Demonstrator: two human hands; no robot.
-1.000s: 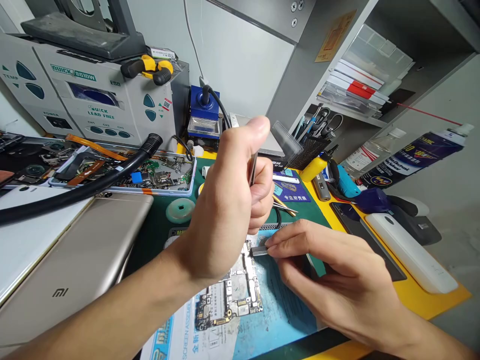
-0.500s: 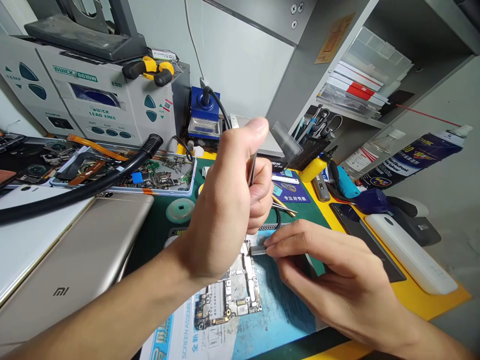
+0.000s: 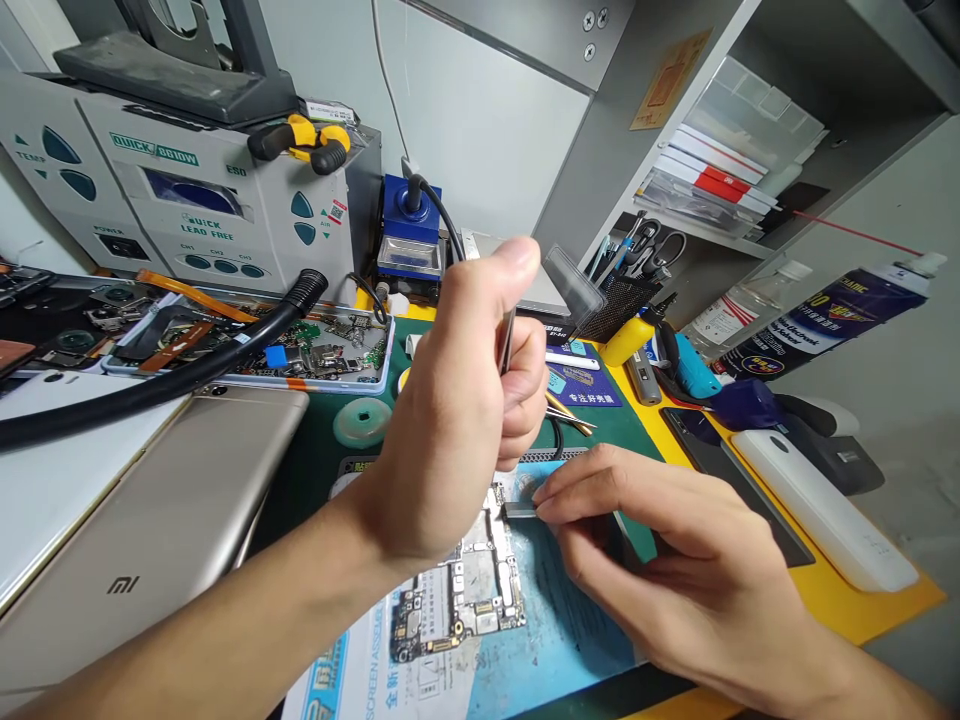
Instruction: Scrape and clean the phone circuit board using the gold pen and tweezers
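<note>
My left hand is closed in a fist, thumb up, around slim metal tweezers held upright. Their lower end is hidden behind the fist. Below lies a phone logic board with silvery shields and small chips, partly covered by this hand and wrist. Between thumb and fingertips, my right hand pinches a flat grey metal strip, whose far end meets the board's upper right edge. The board rests on a blue-and-white printed sheet.
A hot-air station stands at the back left, its black hose crossing a tray of parts. A gold phone lies left. Beyond the hands are a green roll, more tweezers and a yellow bottle.
The metal strip and the right fingertips have shifted very slightly down and to the right. My left hand keeps its grip, almost unmoved.
</note>
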